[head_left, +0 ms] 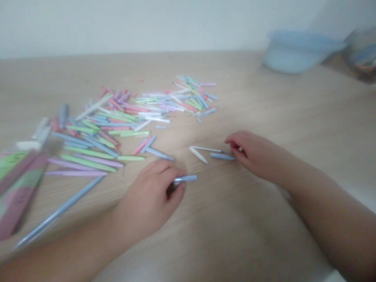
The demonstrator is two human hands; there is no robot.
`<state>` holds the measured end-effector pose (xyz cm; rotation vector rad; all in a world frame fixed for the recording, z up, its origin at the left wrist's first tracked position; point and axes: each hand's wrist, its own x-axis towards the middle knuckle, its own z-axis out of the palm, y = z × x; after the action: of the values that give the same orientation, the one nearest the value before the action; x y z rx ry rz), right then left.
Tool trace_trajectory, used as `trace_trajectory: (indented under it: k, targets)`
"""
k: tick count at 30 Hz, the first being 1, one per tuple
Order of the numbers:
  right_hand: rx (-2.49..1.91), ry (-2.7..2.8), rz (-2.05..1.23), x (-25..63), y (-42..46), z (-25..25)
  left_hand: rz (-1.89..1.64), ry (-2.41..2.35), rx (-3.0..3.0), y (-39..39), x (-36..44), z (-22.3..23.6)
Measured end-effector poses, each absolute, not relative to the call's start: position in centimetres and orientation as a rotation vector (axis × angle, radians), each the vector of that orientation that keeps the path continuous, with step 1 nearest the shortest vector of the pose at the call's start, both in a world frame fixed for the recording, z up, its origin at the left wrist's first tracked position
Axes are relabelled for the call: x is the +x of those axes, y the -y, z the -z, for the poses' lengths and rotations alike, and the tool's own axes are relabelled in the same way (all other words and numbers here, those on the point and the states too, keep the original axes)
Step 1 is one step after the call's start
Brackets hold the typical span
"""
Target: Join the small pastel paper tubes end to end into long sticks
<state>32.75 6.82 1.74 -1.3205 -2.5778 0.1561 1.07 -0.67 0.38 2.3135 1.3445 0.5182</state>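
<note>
Your left hand (155, 186) curls round a blue tube (190, 178), whose free end projects toward the right, its long axis running left to right. Your right hand (252, 154) lies to the right and somewhat farther off, fingers bent; blur prevents telling whether they pinch the tip of the thin white rod (206, 149) that ends at them. A loose blue piece (221, 156) lies on the near side of that rod, its length also left to right; your right hand is the nearer to it. A white piece (199, 155) meets the rod's left end, forming a V. The wood-grained table (249, 102) bears a scatter of coloured tubes (125, 116) toward the far left and a longer blue stick (58, 212) at the near left. A pale blue bowl (293, 55), blurred, stands far right before a pale wall (147, 27).
</note>
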Motion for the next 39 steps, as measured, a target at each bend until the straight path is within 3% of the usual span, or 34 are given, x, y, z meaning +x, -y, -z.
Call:
trace_trajectory:
  k: [27, 39]
  targets:
    - [-1.229, 2.731, -0.295, 31.5, -7.7, -1.7, -0.515, -1.359, 2.313, 0.6, 1.3, -0.4]
    - [-1.244, 2.869, 0.037, 30.5, -7.2, -2.6, -0.493, -1.369, 2.337, 0.7, 1.0, -0.4]
